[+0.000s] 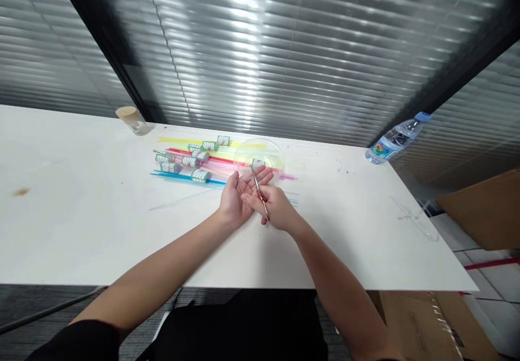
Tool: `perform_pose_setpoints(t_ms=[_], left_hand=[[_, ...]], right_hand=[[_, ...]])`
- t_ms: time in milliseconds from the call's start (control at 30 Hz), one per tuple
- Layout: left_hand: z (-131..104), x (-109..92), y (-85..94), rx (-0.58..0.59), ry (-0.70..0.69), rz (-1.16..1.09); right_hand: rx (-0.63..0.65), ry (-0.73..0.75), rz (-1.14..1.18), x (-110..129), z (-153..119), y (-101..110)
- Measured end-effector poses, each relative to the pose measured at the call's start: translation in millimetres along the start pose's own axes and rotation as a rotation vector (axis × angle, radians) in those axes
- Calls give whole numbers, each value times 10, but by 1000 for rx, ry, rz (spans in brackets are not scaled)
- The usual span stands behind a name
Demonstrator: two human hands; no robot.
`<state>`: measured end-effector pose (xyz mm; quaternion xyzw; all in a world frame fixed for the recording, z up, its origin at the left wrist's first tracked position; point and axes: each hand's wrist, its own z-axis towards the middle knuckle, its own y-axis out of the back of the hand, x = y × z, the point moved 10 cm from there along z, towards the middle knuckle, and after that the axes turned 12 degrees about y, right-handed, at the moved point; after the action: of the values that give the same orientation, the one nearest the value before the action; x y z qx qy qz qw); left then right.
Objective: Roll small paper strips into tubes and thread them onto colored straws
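Presently, both bare forearms come over the near edge of the white, smooth table (pixel 101 204) and meet at its middle. The left hand (pixel 236 202) is turned palm up, with its fingers spread rather wide. The right hand (pixel 277 208) is bent inward, closed narrowly around a thin, shiny metal tool (pixel 256 180), which slants above the left palm; whether it touches the palm, I cannot tell. Just beyond the hands, towards the far edge, lie long, slender strips (pixel 217 181) in blue, pink, red and yellow, with small labelled cylinders (pixel 200 175) among them and a round, transparent plastic dish (pixel 279 151). Near the far right corner stands a clear bottle (pixel 396 140) with a blue cap.
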<state>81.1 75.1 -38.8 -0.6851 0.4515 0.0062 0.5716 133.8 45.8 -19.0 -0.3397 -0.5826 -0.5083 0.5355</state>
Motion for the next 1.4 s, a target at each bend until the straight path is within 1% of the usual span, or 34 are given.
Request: perform_pose_setpoints(t_ms=[200, 333, 433, 533, 600, 667, 767, 833, 900, 967, 1033, 1167, 1400], left_hand=[[-18, -12, 19, -38, -2, -8], [-18, -20, 23, -45, -2, -19], [-38, -42, 6, -45, -5, -31], [-80, -87, -50, -21, -24, -25], [-107, -124, -80, -5, -46, -15], [-117, -143, -92, 6, -60, 0], [-102, -125, -86, 23, -50, 27], [-88, -100, -79, 35, -36, 35], [-83, -81, -73, 40, -24, 29], [-90, -72, -76, 37, -15, 11], [-108, -82, -86, 29, -21, -11], [-137, -111, -104, 20, -56, -30], [-99, -113, -88, 79, -107, 19]], right_hand=[[3, -9, 29, -7, 6, -4], [18, 12, 72, -8, 18, -9], [46, 44, 112, 21, 20, -11], [77, 99, 145, 78, 16, -8], [33, 155, 132, 124, 19, 62], [-81, 219, 68, 170, 22, 206], [-274, 319, -131, 262, -1, 437], [-334, 395, -277, 345, -14, 500], [-332, 477, -384, 421, -13, 478], [-304, 556, -454, 476, -11, 415], [-277, 593, -511, 486, -7, 350], [-246, 567, -593, 427, 13, 282], [-258, 522, -600, 376, 37, 304]])
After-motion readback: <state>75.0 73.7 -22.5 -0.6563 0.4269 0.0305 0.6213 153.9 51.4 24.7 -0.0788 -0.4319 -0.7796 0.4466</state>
